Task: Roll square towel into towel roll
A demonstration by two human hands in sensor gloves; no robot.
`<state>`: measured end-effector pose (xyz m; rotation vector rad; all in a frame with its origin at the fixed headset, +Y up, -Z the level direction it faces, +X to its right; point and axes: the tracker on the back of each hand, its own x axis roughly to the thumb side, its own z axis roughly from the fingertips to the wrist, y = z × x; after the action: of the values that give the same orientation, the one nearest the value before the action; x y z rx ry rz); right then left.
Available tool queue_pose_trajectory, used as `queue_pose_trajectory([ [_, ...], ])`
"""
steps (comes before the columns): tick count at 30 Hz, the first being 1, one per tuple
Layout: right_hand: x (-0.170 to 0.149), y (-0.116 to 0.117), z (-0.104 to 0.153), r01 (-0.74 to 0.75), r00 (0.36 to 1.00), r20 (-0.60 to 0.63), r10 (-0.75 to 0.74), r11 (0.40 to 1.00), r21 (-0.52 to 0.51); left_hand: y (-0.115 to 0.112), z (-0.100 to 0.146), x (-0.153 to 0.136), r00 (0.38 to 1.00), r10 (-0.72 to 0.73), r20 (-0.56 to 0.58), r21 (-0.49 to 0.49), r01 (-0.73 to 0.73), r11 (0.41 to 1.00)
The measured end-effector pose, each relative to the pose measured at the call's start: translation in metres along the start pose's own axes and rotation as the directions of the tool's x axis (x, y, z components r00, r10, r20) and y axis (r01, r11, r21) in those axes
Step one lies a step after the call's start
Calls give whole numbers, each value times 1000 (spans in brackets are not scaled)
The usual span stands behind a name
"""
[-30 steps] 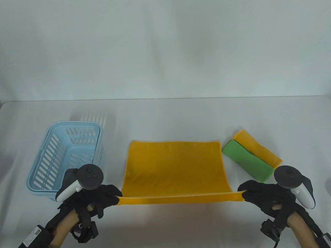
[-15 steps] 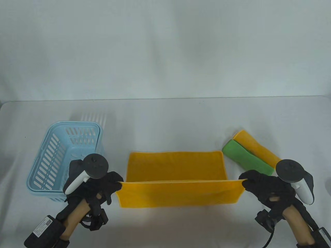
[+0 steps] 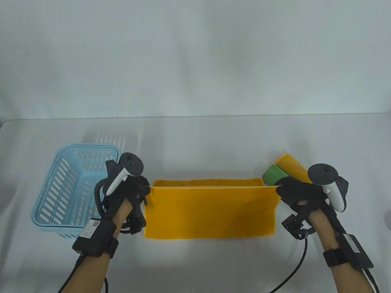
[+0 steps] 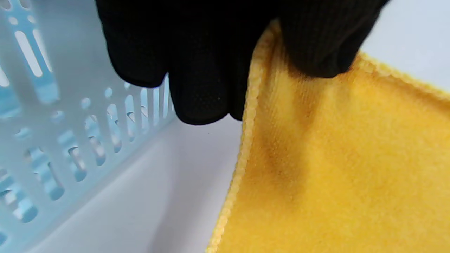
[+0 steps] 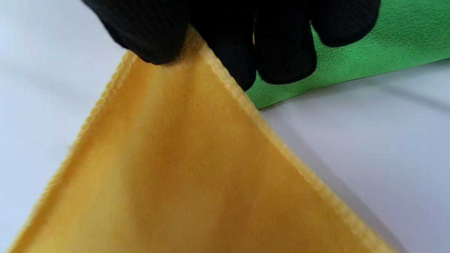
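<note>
Your left hand (image 3: 129,190) pinches the left corner of the yellow towel (image 3: 210,212), and your right hand (image 3: 301,195) pinches the right corner; on each side the gloved fingers (image 4: 200,70) are clamped on the cloth, thumb on one face and fingertips on the other, as both wrist views confirm. The towel lies at the front centre of the counter (image 3: 195,137), folded over itself: the held edge sits just short of the far edge, so a narrow strip of the lower layer shows behind it. The cloth is a soft, short-pile fabric with a stitched, corded hem along its borders. A white-handled tracker (image 3: 126,171) with a dark round head is strapped to the back of your left hand, and a matching one (image 3: 328,183) to your right. A black box (image 3: 93,233) on your left wrist strap carries a white label with small print and a code square; the writing is too small to read. A light blue plastic basket (image 3: 61,189), rectangular with slotted walls and rounded corners, stands just left of your left hand. Behind your right hand lie two rolled cloths side by side, one green (image 3: 273,174) and one yellow (image 3: 290,166); the green one shows a fine ribbed weave in the right wrist view. The counter is covered with a smooth white sheet.
</note>
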<state>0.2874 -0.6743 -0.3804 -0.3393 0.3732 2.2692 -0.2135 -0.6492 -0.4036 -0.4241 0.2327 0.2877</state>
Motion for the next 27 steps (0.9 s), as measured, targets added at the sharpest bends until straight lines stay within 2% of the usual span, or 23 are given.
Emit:
queue_pose_trajectory([
  [11, 7, 27, -46, -153, 975, -182, 128, 979, -132, -23, -50, 21, 988, -45, -144, 31, 50, 998],
  [21, 17, 54, -60, -359, 912, -297, 284, 902, -241, -47, -85, 22, 974, -80, -212, 64, 95, 993],
  [27, 21, 61, -63, -430, 879, -344, 331, 861, -272, -55, -93, 18, 973, -69, -219, 63, 85, 994],
])
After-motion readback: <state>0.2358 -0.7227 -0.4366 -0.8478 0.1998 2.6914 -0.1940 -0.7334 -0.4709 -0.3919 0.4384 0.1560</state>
